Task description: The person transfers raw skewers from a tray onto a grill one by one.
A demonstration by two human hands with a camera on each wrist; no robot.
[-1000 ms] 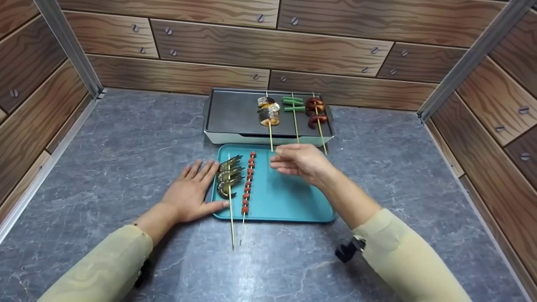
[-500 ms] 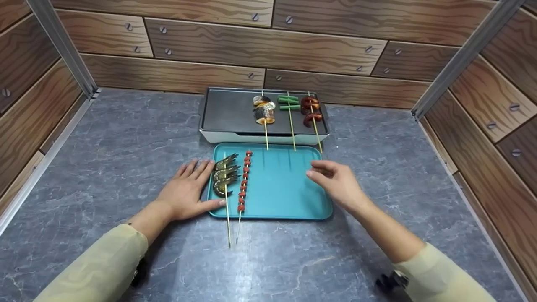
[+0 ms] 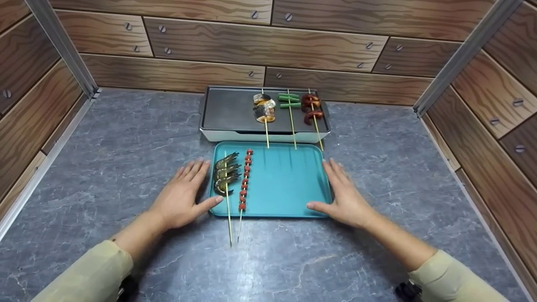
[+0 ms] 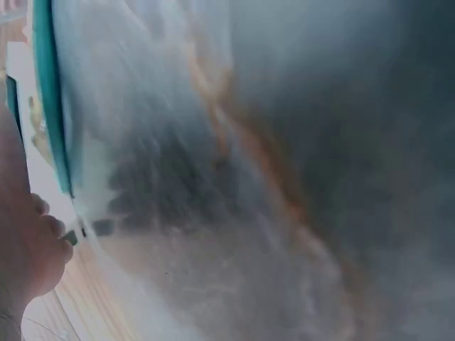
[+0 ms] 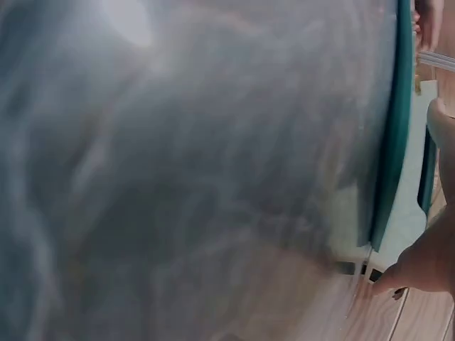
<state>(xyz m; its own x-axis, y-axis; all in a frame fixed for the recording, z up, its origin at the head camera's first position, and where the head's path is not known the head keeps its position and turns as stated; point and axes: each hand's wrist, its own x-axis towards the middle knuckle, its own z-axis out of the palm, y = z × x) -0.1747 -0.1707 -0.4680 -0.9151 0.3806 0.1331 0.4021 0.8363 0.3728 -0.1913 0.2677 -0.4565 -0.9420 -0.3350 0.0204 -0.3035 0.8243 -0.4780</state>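
A teal tray lies flat in the middle of the head view. At its left edge is my left hand, fingers straight along the outside and thumb over the front left rim. My right hand takes the same pose at the right edge, its thumb over the front right corner. On the tray's left side lie a skewer of shrimp and a skewer of small red pieces, both sticks jutting past the front rim. The wrist views catch the tray's edge beside part of each hand.
Right behind the tray stands a flat electric grill with a dark plate. On it rest a fish skewer, a skewer of green stalks and one of reddish-brown curled pieces, sticks overhanging the front. Wood-patterned walls enclose the grey tabletop.
My right hand has drawn back from the skewer ends at the grill and come down at the tray's right edge. The left hand has slid slightly outward along the left edge.
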